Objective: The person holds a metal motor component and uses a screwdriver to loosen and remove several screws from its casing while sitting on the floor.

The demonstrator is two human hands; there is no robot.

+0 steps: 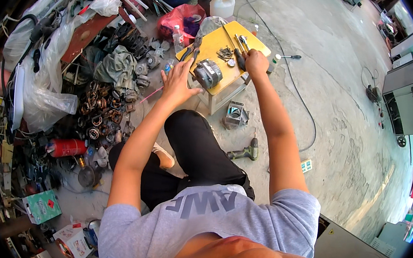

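Note:
A small dark electric motor (207, 74) with a pale label sits on the near edge of a yellow-topped stool (230, 84). Just left of it, my left hand (176, 84) is open with fingers spread, its thumb and fingertips close around the motor's side; contact is unclear. Black-handled pliers (196, 48) lie beyond those fingers. At the stool's right side my right hand (256, 63) is closed, and what it grips is hidden. Beside it lie a dark screwdriver handle (240, 59) and metal wrench-like tools (243, 42). A heap of screws (224, 53) and a small round piece (231, 63) rest mid-top.
A cordless drill (247, 151) and a square metal part (236, 115) lie on the floor near my knee. A cable (297, 85) and a power strip (306, 165) are to the right. Motor parts (104, 106) and a red cylinder (67, 147) crowd the left.

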